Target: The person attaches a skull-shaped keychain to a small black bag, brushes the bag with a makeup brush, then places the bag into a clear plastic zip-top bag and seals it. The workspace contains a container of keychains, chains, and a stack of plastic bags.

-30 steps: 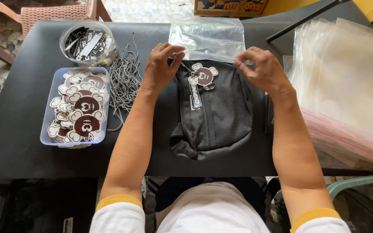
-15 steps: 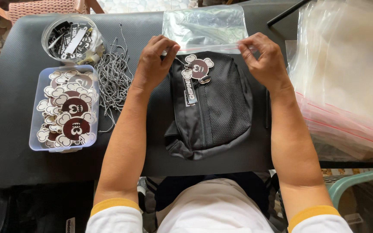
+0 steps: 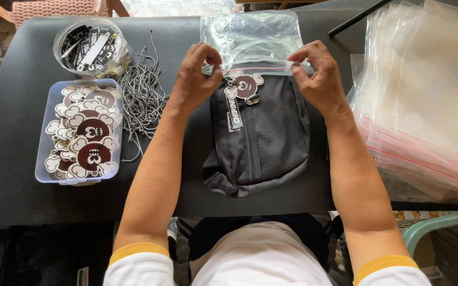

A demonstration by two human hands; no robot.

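Black mesh-fronted pouch (image 3: 258,137) lies flat at the near middle of the dark table (image 3: 17,175), a maroon-and-white tag (image 3: 244,86) at its far end. Left hand (image 3: 194,79) and right hand (image 3: 318,74) each pinch shut on the mouth of the clear zip bag (image 3: 253,39) just beyond the pouch. Left of the pouch: loose ball chains (image 3: 141,98), then a tray of tags (image 3: 79,132).

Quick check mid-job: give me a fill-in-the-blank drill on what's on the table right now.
1. Both hands, left hand and right hand, pinch the open edge of a clear ____ bag.
2. The black pouch has a ____ front panel.
3. The rectangular tub of tags lies on the person's ____ side.
4. The stack of empty bags has ____ seal strips.

Missing words: plastic; mesh; left; red
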